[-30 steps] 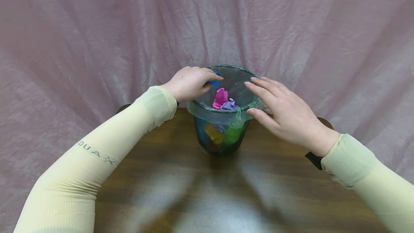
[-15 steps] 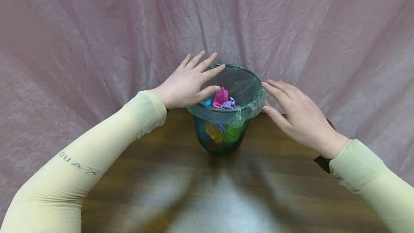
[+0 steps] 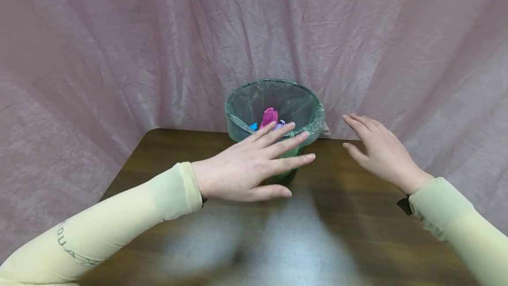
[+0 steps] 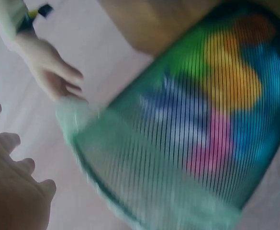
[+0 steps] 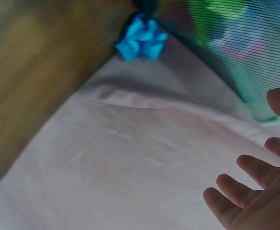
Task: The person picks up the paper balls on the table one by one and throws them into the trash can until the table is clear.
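My left hand (image 3: 254, 167) is spread flat with nothing in it, overlapping the front of a mesh wastebasket (image 3: 315, 129) in the head view. To the basket's right, apart from its rim, my right hand (image 3: 382, 158) is held with its fingers extended, holding nothing. A thin green bag lines the basket and folds over the rim. Inside lie crumpled pieces of paper: pink (image 3: 269, 117), blue (image 3: 253, 126) and purple (image 3: 280, 125). Through the mesh in the left wrist view show yellow paper (image 4: 233, 88) and green paper (image 4: 185, 62).
A brown wooden table (image 3: 158, 158) carries the basket near its far edge. Behind hangs a pink curtain (image 3: 198, 34). In the right wrist view, a crumpled blue paper (image 5: 142, 40) lies outside the basket, by the table's edge.
A second ago my left hand held blue paper over the basket; it let go, spread its fingers and moved down toward me. My right hand drew away to the right.
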`<state>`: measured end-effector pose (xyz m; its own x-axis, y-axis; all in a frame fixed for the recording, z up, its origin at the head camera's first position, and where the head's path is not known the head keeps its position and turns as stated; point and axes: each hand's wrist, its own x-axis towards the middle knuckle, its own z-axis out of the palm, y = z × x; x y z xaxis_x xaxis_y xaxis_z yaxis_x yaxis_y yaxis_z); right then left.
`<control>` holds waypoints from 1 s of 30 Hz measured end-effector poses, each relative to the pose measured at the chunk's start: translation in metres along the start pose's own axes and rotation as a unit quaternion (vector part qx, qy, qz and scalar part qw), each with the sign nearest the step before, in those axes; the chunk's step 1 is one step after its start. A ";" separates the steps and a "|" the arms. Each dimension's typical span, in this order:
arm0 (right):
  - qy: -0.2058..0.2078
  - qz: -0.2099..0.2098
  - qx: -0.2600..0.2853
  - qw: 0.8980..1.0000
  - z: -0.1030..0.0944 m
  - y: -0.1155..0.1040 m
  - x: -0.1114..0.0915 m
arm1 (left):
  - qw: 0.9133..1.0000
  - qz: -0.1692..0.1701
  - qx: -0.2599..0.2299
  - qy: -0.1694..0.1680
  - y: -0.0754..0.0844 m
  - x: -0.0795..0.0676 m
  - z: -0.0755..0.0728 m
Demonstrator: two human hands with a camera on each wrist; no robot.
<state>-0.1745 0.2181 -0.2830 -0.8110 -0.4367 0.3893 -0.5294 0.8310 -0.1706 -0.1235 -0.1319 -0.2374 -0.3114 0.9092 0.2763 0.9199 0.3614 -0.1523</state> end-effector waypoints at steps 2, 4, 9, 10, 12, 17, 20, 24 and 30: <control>-0.012 0.005 -0.005 1.000 0.009 0.006 -0.002 | 1.000 0.013 -0.010 -0.014 0.010 -0.004 0.009; -0.021 0.001 -0.015 1.000 0.019 0.012 -0.003 | 0.999 0.023 -0.012 -0.032 0.017 -0.007 0.021; -0.036 -0.023 -0.047 0.998 0.049 0.024 -0.006 | 0.996 0.033 -0.034 -0.073 0.031 -0.017 0.054; -0.043 -0.024 -0.052 0.997 0.056 0.026 -0.007 | 0.996 0.034 -0.039 -0.078 0.033 -0.018 0.061; -0.062 -0.021 -0.056 0.996 0.068 0.029 -0.008 | 0.995 0.034 -0.045 -0.085 0.036 -0.022 0.074; -0.113 -0.012 -0.057 0.992 0.095 0.034 -0.008 | 0.993 0.023 -0.056 -0.097 0.037 -0.027 0.101; -0.125 -0.013 -0.059 0.990 0.107 0.036 -0.008 | 0.992 0.011 -0.064 -0.104 0.036 -0.031 0.113; -0.122 -0.017 -0.056 0.991 0.117 0.037 -0.009 | 0.992 0.001 -0.069 -0.106 0.034 -0.035 0.127; -0.098 -0.034 -0.041 0.994 0.133 0.039 -0.002 | 0.991 -0.012 -0.066 -0.113 0.034 -0.038 0.143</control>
<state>-0.2263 0.2053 -0.4106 -0.8109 -0.5452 0.2126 -0.5694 0.8189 -0.0715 -0.1146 -0.1242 -0.3887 -0.3659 0.9289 0.0564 0.9299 0.3674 -0.0187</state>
